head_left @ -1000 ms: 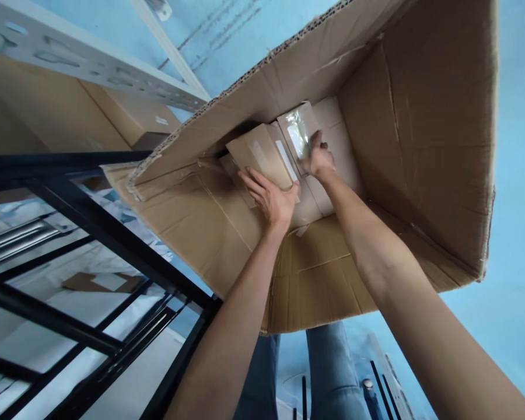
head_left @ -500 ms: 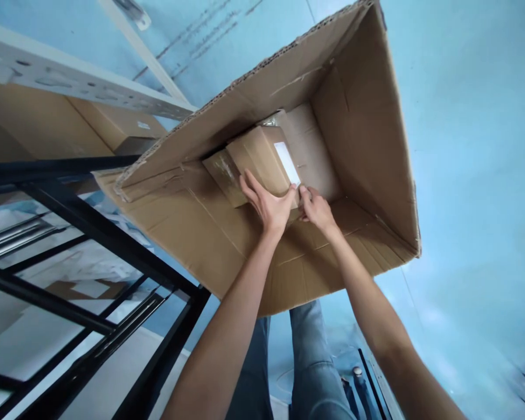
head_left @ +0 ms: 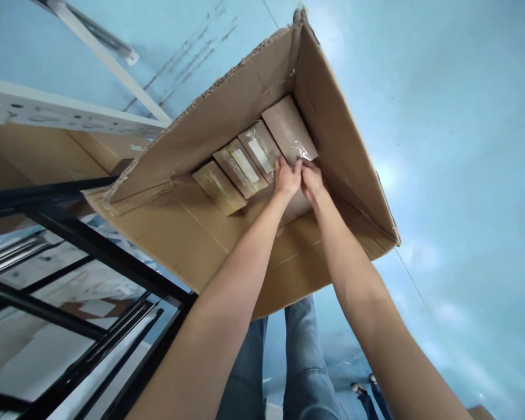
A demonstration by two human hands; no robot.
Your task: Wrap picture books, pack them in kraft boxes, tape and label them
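Observation:
A large open carton (head_left: 201, 245) stands before me with several small cardboard boxes in a row along its far wall. The rightmost box (head_left: 289, 128) has clear tape across its near end and sits close to the right wall. Both hands grip that end: my left hand (head_left: 287, 178) is closed at its left corner, and my right hand (head_left: 311, 179) is closed right beside it. Their fingertips are partly hidden. To the left are a box with a white label (head_left: 260, 153), a second labelled box (head_left: 241, 168) and a taped box (head_left: 219, 186).
A black metal frame (head_left: 105, 245) stands close on the left, beside the carton. Behind it are a white perforated rail (head_left: 70, 108) and larger cardboard boxes (head_left: 39, 151). The floor (head_left: 464, 146) is blue. Another person's feet (head_left: 365, 391) show at lower right.
My hands have moved deeper and closer together. The labelled box that my left hand spanned no longer covers the others; a row of small boxes now shows, with one against the right side.

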